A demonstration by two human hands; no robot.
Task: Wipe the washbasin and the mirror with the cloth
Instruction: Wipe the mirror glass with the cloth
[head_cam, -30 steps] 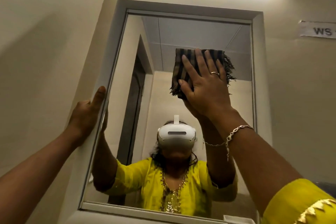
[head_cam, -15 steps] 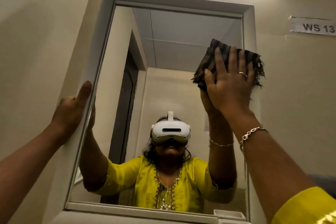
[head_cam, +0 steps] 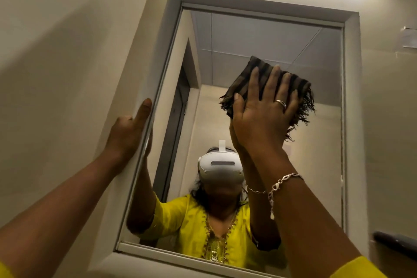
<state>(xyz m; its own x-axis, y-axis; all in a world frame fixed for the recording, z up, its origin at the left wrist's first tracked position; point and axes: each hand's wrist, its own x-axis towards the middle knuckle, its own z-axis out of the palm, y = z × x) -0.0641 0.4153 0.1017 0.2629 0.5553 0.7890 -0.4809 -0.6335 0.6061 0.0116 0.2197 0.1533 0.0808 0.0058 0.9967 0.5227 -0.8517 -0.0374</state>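
One folded cloth [head_cam: 244,78], dark-striped with a frayed fringe, lies flat on the upper right glass of one rectangular grey-framed mirror [head_cam: 259,36]; the right hand [head_cam: 264,117] presses it there, fingers spread; the left hand [head_cam: 127,134] rests flat on the mirror's left edge, thumb straight.

The beige wall [head_cam: 67,63] carries a grey-framed mirror [head_cam: 259,36]. On its glass, upper right, a dark striped cloth [head_cam: 302,90] lies flat under the right grip [head_cam: 261,119]; the left grip [head_cam: 128,133] rests on the frame's left edge
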